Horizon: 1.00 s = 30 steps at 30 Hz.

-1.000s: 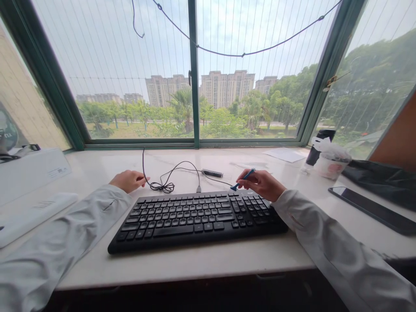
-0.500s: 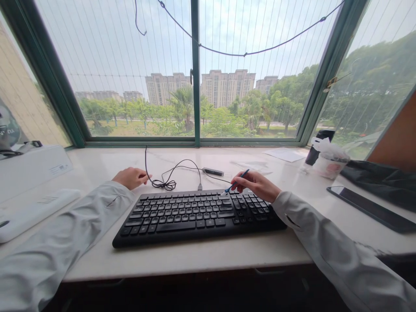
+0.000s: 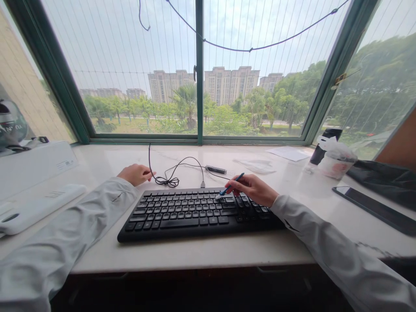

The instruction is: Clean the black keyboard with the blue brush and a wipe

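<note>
A black keyboard (image 3: 182, 223) lies on the pale desktop in front of me. My right hand (image 3: 251, 188) is closed on a slim blue brush (image 3: 231, 184), held like a pen and slanting down to the left. Its whitish tip meets the keys in the upper right of the letter block; whether it presses between them is too small to tell. To the left, behind the keyboard's corner, my left hand (image 3: 134, 174) rests on the desktop, loosely bent, fingers a little apart and nothing in it. Just beside its fingertips is a coiled black cable (image 3: 169, 182) with a USB plug (image 3: 203, 184).
Behind the keyboard lies a small black stick-shaped thing (image 3: 216, 169) near clear plastic (image 3: 256, 166). On the right are a phone (image 3: 373, 208), a bagged cup (image 3: 338, 162), a black bottle (image 3: 326, 145) and a paper sheet (image 3: 289, 153). White boxes (image 3: 35, 164) stand left, before the window.
The brush tip has shifted slightly left and down across the keys, with my right hand following. My left hand stays resting in place. The whole view has shifted slightly.
</note>
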### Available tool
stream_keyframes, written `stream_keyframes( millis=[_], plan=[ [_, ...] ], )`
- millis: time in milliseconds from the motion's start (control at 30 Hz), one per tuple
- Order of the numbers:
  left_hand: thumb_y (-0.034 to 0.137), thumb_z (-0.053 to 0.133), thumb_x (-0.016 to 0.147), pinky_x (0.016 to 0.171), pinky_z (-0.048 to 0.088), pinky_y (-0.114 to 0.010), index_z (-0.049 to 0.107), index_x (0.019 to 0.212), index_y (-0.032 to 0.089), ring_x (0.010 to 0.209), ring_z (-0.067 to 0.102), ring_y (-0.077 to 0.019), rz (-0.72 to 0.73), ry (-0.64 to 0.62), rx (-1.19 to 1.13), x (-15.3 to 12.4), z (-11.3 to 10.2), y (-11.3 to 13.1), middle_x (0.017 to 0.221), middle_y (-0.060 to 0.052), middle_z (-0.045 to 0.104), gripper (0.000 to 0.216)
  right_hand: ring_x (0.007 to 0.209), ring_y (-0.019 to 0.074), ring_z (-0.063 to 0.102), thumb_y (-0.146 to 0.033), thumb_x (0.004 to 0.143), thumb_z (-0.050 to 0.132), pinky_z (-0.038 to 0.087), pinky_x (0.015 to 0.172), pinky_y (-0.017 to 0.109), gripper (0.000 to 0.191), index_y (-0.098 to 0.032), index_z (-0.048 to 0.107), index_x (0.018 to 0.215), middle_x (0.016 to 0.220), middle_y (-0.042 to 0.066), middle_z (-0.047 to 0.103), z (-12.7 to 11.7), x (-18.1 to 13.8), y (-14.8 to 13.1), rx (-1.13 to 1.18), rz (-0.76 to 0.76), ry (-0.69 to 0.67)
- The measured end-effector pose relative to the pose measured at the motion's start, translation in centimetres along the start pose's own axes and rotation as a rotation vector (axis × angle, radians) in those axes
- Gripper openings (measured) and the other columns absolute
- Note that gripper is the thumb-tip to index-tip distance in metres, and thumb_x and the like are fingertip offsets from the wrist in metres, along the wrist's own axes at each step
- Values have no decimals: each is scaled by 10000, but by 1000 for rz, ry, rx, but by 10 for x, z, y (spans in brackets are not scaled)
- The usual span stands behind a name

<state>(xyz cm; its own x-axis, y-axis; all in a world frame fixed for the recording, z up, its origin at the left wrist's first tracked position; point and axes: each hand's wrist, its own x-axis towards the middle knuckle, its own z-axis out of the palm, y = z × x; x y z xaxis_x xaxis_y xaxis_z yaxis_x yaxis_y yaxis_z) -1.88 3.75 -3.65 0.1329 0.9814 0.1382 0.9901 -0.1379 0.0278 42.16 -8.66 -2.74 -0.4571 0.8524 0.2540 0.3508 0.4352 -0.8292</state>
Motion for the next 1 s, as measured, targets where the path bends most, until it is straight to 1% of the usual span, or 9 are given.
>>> stream_keyframes(
  millis=[267,433,600,800,900,1000],
  plan=[
    [668,376,827,656,383,-294,738,752,276,785,634,-226,13,-6,16,0,0,-1,829,-36,731,539,680,146,608,-549,903,523,505,683,295,428,-156,687,946,864,68,739,-4,-3,-2,-79,1,17],
    [670,379,820,664,389,-282,739,753,277,771,634,-214,26,-9,0,2,1,-3,824,-29,735,538,669,150,618,-531,915,508,501,664,287,409,-162,685,905,817,66,734,-8,-4,-5,-143,22,37],
    [662,378,819,672,390,-296,742,745,280,759,624,-219,28,-15,-10,2,1,-4,792,-37,720,532,656,163,620,-495,920,492,502,642,286,377,-174,675,846,753,56,721,-14,-6,-7,-218,37,78],
    [636,392,824,680,395,-319,744,747,268,753,616,-228,22,-9,-15,-1,-1,0,810,-51,721,514,620,163,617,-435,929,466,486,616,281,331,-187,638,793,683,32,696,-20,-7,-6,-320,-3,112],
    [641,387,823,673,393,-315,743,753,268,761,618,-225,22,-5,2,-2,-2,1,813,-52,720,520,602,158,605,-437,930,465,475,605,282,327,-191,617,778,677,30,691,-23,-8,-5,-328,-2,114],
    [652,382,818,667,389,-303,739,751,279,773,623,-222,17,-5,19,-2,-3,2,817,-39,722,521,608,160,596,-481,928,467,478,607,291,358,-188,620,789,692,38,690,-26,-8,-4,-293,-1,112]
  ],
)
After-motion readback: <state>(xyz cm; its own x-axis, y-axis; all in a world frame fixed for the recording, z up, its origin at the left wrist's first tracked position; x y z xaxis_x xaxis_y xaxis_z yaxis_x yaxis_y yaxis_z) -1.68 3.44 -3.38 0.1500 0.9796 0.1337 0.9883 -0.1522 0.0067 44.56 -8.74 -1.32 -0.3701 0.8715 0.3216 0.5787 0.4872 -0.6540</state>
